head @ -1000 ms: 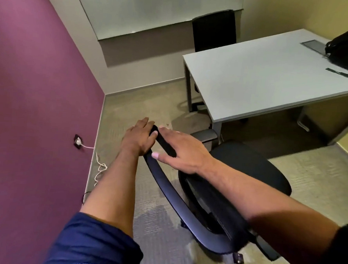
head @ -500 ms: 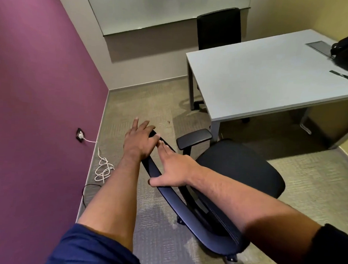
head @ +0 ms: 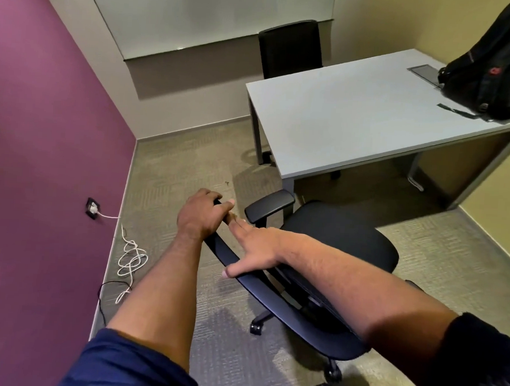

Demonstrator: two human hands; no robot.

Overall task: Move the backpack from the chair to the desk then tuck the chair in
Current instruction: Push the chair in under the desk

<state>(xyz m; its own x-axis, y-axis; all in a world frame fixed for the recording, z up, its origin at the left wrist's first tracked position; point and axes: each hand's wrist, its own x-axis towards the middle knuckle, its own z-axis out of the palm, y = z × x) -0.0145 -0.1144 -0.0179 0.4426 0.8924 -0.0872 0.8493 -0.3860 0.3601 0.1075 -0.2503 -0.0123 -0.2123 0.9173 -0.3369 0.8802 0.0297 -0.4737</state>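
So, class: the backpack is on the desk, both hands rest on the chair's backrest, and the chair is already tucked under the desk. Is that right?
Not quite. The head view shows the chair not yet tucked in: its seat stands clear of the desk. The rest holds: the backpack is on the desk, and the left hand and right hand rest on the backrest.

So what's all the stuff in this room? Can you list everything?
backpack: one, black, on the desk's far right end
desk: one, light grey, by the yellow wall
cable hatch: one, grey, set in the desk top beside the backpack
near chair: one, black, on wheels, in front of the desk, seat bare
far chair: one, black, behind the desk
whiteboard: one, pale, on the back wall
wall socket: one, dark, low on the purple wall
cords: white and black, on the floor by the purple wall
left hand: gripping the near chair's backrest top
right hand: resting flat on the backrest
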